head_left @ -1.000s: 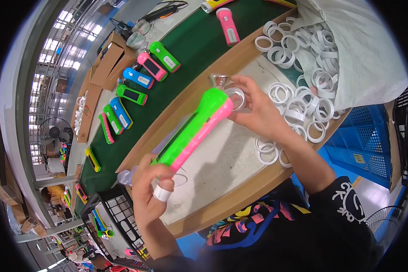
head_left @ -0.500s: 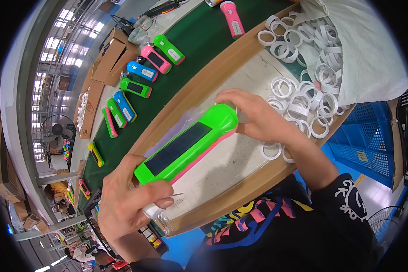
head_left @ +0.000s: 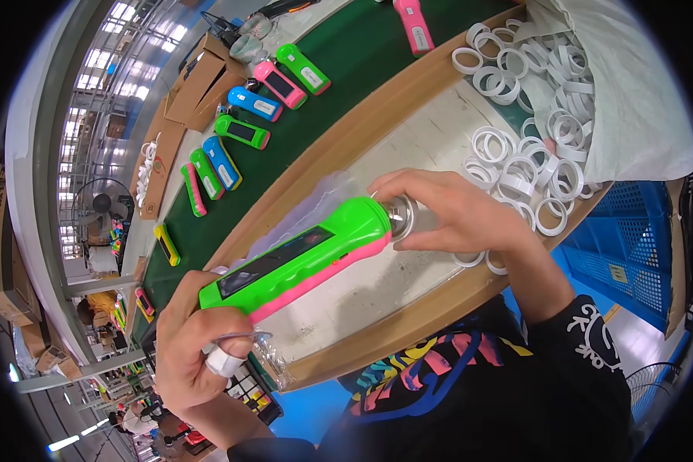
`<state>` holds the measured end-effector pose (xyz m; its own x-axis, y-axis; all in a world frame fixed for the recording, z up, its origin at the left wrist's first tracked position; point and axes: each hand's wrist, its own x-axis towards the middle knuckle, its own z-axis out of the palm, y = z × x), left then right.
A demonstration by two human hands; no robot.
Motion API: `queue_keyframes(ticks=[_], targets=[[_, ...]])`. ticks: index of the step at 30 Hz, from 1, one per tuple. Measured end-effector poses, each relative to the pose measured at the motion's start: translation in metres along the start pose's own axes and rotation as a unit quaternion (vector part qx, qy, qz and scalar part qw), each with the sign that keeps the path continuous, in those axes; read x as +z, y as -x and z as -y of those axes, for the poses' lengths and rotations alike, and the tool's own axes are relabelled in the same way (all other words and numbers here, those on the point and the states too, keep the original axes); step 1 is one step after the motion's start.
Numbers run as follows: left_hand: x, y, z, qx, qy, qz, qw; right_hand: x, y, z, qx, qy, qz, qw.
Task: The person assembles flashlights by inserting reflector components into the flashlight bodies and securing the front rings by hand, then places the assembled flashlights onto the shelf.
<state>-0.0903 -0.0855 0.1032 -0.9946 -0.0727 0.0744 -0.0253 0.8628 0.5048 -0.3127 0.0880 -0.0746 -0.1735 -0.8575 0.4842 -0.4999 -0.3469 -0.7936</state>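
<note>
A green and pink flashlight (head_left: 308, 252) with a dark panel along its top lies aslant in front of me. My left hand (head_left: 196, 343) is closed round its tail end. A white wrap (head_left: 225, 360) is on one finger of that hand, and a thin clear rim shows by the fingertips; I cannot make out what it belongs to. At the flashlight's head, my right hand (head_left: 458, 212) has its thumb and fingers round a clear, shiny lens cup (head_left: 400, 218). The cup sits against the head's open end; whether it is fixed there I cannot tell.
White plastic rings (head_left: 520, 173) spill from a pale sack (head_left: 631, 85) into the shallow cardboard tray (head_left: 346, 368). Behind it, several coloured flashlights (head_left: 256, 104) lie on a green belt (head_left: 308, 123). A blue crate (head_left: 616, 250) stands at right. Purple film (head_left: 304, 212) lies in the tray.
The flashlight has shifted down and left and rolled, so more of its pink side shows. My right hand has slid off the head's edge, and the clear lens cup now shows in its fingers.
</note>
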Motion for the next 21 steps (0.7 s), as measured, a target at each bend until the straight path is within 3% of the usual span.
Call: queue_keyframes(ticks=[4,7,8,10,12,14,16,19,21], targets=[[0.006,-0.009,-0.007,-0.007,-0.015,0.054,0.998,-0.003,0.002,0.013,0.042,0.027,0.03,0.998],[0.007,-0.006,-0.005,0.016,-0.007,0.06,0.998,-0.008,0.006,0.016,0.054,-0.17,-0.025,0.984],[0.008,-0.003,-0.002,0.02,0.041,0.024,0.999,-0.008,0.006,0.018,0.053,-0.167,-0.028,0.984],[0.018,0.006,0.003,0.0,0.144,-0.031,0.989,0.0,0.001,0.022,0.059,-0.304,-0.056,0.949],[0.034,0.005,0.012,0.01,0.102,-0.042,0.994,0.017,0.002,0.021,0.013,-0.256,-0.083,0.963],[0.044,0.013,0.022,-0.015,0.142,-0.062,0.988,0.025,0.002,0.018,-0.07,-0.202,-0.152,0.965],[0.052,0.021,0.029,0.004,0.177,-0.072,0.982,0.025,0.005,0.025,-0.083,-0.182,-0.158,0.967],[0.062,0.021,0.025,-0.034,0.215,-0.019,0.976,0.013,0.004,0.029,0.055,-0.204,-0.16,0.964],[0.079,0.022,0.025,-0.042,0.213,-0.049,0.975,0.011,0.002,0.016,0.215,-0.38,-0.231,0.87]])
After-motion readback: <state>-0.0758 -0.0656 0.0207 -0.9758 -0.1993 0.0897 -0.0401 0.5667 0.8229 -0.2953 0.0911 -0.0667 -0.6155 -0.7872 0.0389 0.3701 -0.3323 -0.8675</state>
